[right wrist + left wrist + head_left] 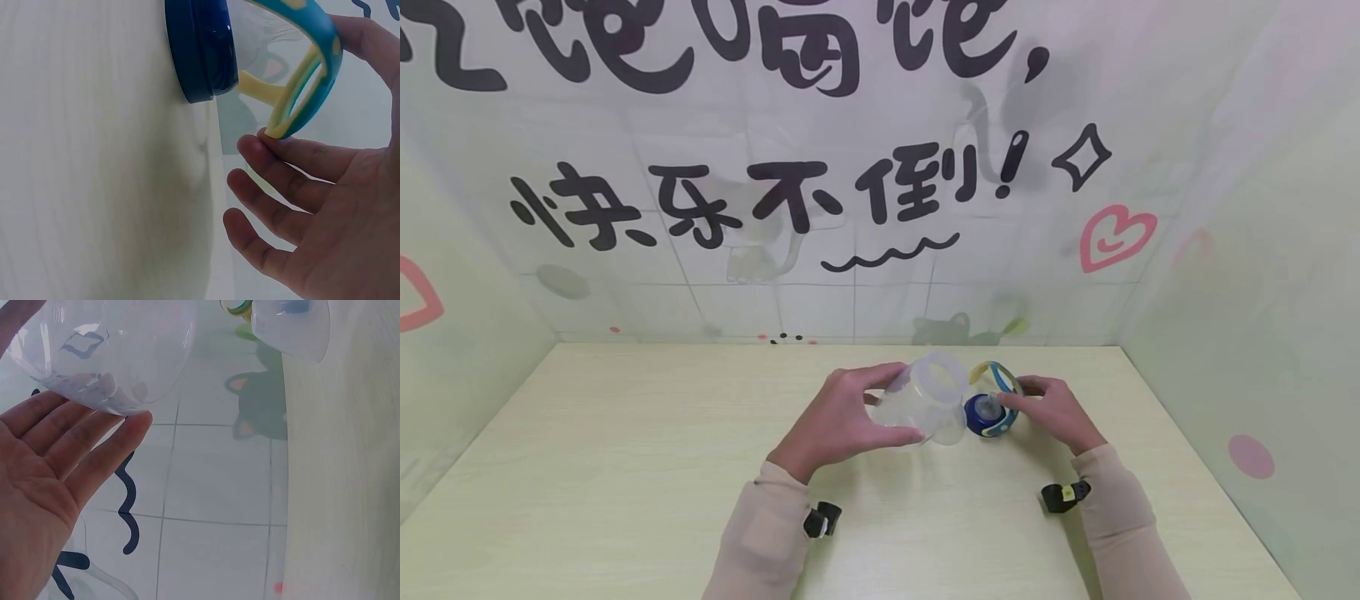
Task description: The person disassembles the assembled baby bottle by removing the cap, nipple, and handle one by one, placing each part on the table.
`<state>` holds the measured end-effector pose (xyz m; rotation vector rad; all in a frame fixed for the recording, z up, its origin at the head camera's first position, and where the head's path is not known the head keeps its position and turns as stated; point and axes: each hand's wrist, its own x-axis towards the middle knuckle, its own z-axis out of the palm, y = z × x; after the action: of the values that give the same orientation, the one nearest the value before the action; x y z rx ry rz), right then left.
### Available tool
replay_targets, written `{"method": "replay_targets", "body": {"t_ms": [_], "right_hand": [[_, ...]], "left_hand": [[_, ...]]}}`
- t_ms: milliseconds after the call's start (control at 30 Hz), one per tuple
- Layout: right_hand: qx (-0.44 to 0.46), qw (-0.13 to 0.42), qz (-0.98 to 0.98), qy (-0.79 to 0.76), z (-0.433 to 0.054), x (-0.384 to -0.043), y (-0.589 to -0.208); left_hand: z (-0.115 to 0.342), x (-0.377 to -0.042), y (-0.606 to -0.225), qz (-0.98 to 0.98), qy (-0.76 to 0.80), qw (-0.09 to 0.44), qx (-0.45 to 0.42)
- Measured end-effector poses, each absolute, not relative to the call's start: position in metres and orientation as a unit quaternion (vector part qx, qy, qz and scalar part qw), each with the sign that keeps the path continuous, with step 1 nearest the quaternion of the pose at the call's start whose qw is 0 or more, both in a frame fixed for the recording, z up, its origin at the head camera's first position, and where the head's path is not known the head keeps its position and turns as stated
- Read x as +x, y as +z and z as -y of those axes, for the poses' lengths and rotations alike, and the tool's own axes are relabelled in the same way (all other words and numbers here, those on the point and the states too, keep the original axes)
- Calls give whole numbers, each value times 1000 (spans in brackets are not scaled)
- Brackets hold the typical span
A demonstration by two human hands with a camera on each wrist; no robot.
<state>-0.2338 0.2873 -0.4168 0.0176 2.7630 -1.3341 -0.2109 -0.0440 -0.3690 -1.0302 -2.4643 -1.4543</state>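
My left hand (846,417) grips a clear baby bottle (901,407) between thumb and fingers, its wide mouth tilted up and to the right. Close over the table, a translucent cap (294,331) stands partly behind the bottle in the head view. To the right is a dark blue bottle collar (201,50) with a clear nipple (990,407) rising from it. A teal and yellow handle (322,37) loops over this collar. My right hand (1063,412) pinches the handle's edge with thumb and index finger, while the other fingers stay spread in the right wrist view.
The pale wooden table (647,467) runs back to a wall (812,308) printed with large dark characters and drawings. A side wall (1255,333) borders the table on the right. Both sleeved wrists carry small black cameras (1063,497).
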Motion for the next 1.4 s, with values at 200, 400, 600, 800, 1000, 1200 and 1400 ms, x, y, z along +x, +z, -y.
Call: {"method": "replay_targets", "body": {"t_ms": [200, 400, 600, 800, 1000, 1200, 1400], "right_hand": [[4, 50, -902, -429, -290, -235, -420], [1, 80, -903, -423, -294, -236, -424], [-1, 99, -905, -415, -295, -234, -424], [1, 110, -915, -388, -296, -233, -424], [-14, 108, -923, -370, -297, -231, -424], [-20, 111, -930, -351, -296, -232, -425], [-51, 54, -932, -355, -285, -229, -414]], "left_hand": [[45, -211, -370, 810, -476, 53, -338], [45, -212, -371, 809, -478, 54, -338], [45, -211, -370, 810, -478, 51, -336], [45, -211, -370, 810, -479, 49, -336], [45, -212, -371, 810, -479, 48, -335], [45, -212, -372, 806, -486, 44, -334], [45, -213, -374, 800, -504, 33, -324]]}}
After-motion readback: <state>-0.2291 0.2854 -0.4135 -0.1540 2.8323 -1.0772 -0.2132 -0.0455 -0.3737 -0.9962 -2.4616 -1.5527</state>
